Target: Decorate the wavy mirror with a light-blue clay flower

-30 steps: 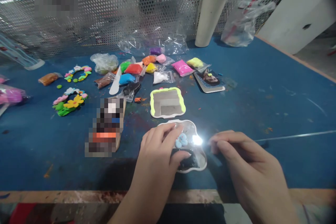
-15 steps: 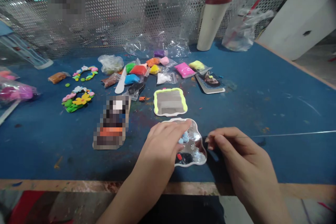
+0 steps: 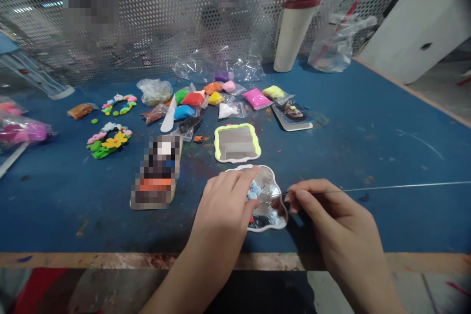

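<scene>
My left hand (image 3: 225, 201) lies over a wavy white-rimmed mirror (image 3: 270, 201) and steadies it on the table, covering its left side. Between the thumb and index finger shows a light blue clay flower (image 3: 253, 190) on the glass. A small red spot beside my thumb is partly hidden. My right hand (image 3: 324, 211), just beyond the mirror's right edge, pinches a thin, shiny wire-like stick (image 3: 397, 187). Its dark tip points left over the mirror, and its long end runs out of view to the right.
Behind lies a mirror edged in yellow clay (image 3: 237, 142). Several bags of coloured clay (image 3: 193, 99), a white spatula (image 3: 169, 115), two clay-decorated rings (image 3: 110, 140), a blurred-out phone-shaped object (image 3: 158, 171) and a booklet (image 3: 292, 117) surround it. A tumbler (image 3: 297, 32) stands by the mesh panel.
My left hand has shifted slightly left, showing more of the blue clay flower. My right hand is a little closer to the mirror, the stick's tip now over its edge. The view has shifted slightly.
</scene>
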Available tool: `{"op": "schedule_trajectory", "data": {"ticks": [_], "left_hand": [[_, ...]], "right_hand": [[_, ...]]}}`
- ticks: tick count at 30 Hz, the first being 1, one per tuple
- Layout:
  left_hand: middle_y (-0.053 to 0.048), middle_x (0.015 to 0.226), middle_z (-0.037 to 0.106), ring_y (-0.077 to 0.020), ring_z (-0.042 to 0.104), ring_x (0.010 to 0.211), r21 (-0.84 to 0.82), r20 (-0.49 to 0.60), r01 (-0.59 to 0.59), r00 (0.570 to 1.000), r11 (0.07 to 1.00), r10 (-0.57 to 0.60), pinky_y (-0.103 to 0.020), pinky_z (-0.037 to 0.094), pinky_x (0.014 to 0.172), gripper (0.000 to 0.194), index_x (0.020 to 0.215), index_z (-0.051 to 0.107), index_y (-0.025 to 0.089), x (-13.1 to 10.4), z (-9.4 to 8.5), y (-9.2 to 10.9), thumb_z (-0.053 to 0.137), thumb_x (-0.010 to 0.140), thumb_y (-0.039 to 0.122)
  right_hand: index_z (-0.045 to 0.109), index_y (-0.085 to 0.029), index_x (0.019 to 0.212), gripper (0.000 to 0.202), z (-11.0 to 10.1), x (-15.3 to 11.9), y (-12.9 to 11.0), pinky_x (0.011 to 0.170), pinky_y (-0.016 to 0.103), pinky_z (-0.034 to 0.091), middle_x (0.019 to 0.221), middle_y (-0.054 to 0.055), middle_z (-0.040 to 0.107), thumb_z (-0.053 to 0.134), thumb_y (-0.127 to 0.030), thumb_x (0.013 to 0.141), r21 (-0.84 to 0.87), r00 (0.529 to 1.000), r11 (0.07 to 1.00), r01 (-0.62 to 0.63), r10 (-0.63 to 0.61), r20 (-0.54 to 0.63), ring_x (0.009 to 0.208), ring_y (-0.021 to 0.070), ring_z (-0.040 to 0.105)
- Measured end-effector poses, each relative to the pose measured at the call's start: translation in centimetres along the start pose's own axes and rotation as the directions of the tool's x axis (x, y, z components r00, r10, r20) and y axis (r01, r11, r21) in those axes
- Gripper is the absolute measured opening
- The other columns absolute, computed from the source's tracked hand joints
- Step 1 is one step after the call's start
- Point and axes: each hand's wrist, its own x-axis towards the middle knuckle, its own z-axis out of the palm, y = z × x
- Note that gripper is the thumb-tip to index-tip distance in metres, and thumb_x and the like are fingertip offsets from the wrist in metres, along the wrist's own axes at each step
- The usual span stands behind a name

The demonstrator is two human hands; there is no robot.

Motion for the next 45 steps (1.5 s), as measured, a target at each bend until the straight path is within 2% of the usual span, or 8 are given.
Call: {"op": "schedule_trajectory", "data": {"ticks": [7, 14, 20, 25, 31, 34, 41, 45], "left_hand": [[-0.004, 0.107, 0.063, -0.0238, 0.055, 0.095, 0.022, -0.005, 0.010, 1.000, 1.000, -0.010, -0.038, 0.044, 0.078, 0.042, 0.120, 0.053, 0.022, -0.1, -0.1, -0.2, 0.066, 0.081, 0.013], [-0.007, 0.122, 0.061, -0.0236, 0.053, 0.113, -0.102, -0.091, -0.025, 0.996, 0.994, 0.015, -0.041, 0.045, 0.094, 0.045, 0.121, 0.052, 0.017, -0.8, 0.8, -1.6, 0.065, 0.079, 0.005], [-0.013, 0.126, 0.061, -0.0267, 0.053, 0.117, -0.082, -0.165, -0.094, 0.983, 0.992, 0.080, -0.045, 0.047, 0.097, 0.046, 0.121, 0.054, 0.012, -1.0, 1.5, -2.1, 0.066, 0.077, 0.005], [-0.011, 0.122, 0.064, -0.0280, 0.057, 0.114, -0.057, -0.112, -0.045, 0.993, 0.997, 0.038, -0.047, 0.052, 0.093, 0.050, 0.120, 0.055, 0.013, -0.5, 1.2, -1.9, 0.070, 0.074, 0.005], [-0.009, 0.118, 0.067, -0.0293, 0.060, 0.110, -0.001, -0.110, -0.085, 0.990, 0.996, 0.084, -0.049, 0.055, 0.089, 0.050, 0.118, 0.057, 0.013, -0.1, 1.2, -1.8, 0.072, 0.071, 0.004], [-0.010, 0.117, 0.068, -0.0293, 0.061, 0.108, 0.018, -0.131, -0.103, 0.986, 0.995, 0.105, -0.049, 0.056, 0.088, 0.048, 0.116, 0.059, 0.013, -0.2, 1.3, -1.9, 0.072, 0.071, 0.004], [-0.014, 0.117, 0.068, -0.0300, 0.061, 0.109, 0.047, -0.171, -0.122, 0.977, 0.991, 0.129, -0.048, 0.056, 0.088, 0.043, 0.115, 0.060, 0.007, -0.5, 1.6, -2.0, 0.070, 0.073, 0.006], [-0.015, 0.117, 0.067, -0.0298, 0.061, 0.109, 0.061, -0.183, -0.134, 0.972, 0.989, 0.144, -0.047, 0.056, 0.088, 0.043, 0.115, 0.060, 0.006, -0.7, 1.7, -2.0, 0.070, 0.074, 0.008]], "right_hand": [[0.067, -0.022, 0.077, 0.018, 0.5, 0.7, -0.7, 0.064, 0.026, 0.051, 0.070, 0.000, 0.067, 0.060, -0.036, 0.084, -0.022, 0.999, 1.000, -0.006, 0.007, 0.050, 0.065, 0.0153, 0.063], [0.067, -0.022, 0.078, 0.016, 1.0, 1.1, -0.9, 0.065, 0.024, 0.052, 0.075, 0.000, 0.068, 0.059, -0.035, 0.084, -0.061, 0.998, 0.998, 0.010, -0.006, 0.056, 0.069, 0.0146, 0.064], [0.067, -0.023, 0.077, 0.018, 1.4, 1.2, -1.1, 0.064, 0.024, 0.053, 0.074, 0.000, 0.068, 0.057, -0.035, 0.085, -0.106, 0.998, 0.994, 0.028, -0.021, 0.063, 0.067, 0.0144, 0.064], [0.070, -0.027, 0.077, 0.017, 1.2, 0.9, -0.9, 0.065, 0.022, 0.055, 0.072, -0.002, 0.072, 0.060, -0.039, 0.083, -0.194, 0.999, 0.981, -0.001, -0.008, -0.045, 0.066, 0.0138, 0.067], [0.073, -0.030, 0.073, 0.012, 0.8, 0.7, -0.8, 0.061, 0.017, 0.057, 0.068, -0.004, 0.074, 0.064, -0.036, 0.079, -0.257, 0.990, 0.966, -0.010, -0.026, -0.138, 0.061, 0.0127, 0.070], [0.074, -0.030, 0.070, 0.012, 0.4, 1.2, -1.3, 0.058, 0.015, 0.056, 0.068, -0.005, 0.075, 0.066, -0.034, 0.077, -0.278, 0.996, 0.961, 0.014, -0.037, -0.077, 0.060, 0.0120, 0.070], [0.073, -0.024, 0.071, 0.017, -0.3, 3.7, -1.8, 0.062, 0.018, 0.055, 0.067, -0.001, 0.073, 0.064, -0.036, 0.080, -0.219, 0.975, 0.975, 0.025, 0.025, 0.220, 0.064, 0.0134, 0.069], [0.071, -0.023, 0.073, 0.017, -0.2, 4.1, -0.8, 0.067, 0.020, 0.054, 0.068, -0.001, 0.072, 0.063, -0.035, 0.082, -0.146, 0.978, 0.989, -0.007, 0.037, 0.207, 0.067, 0.0131, 0.069]]}}
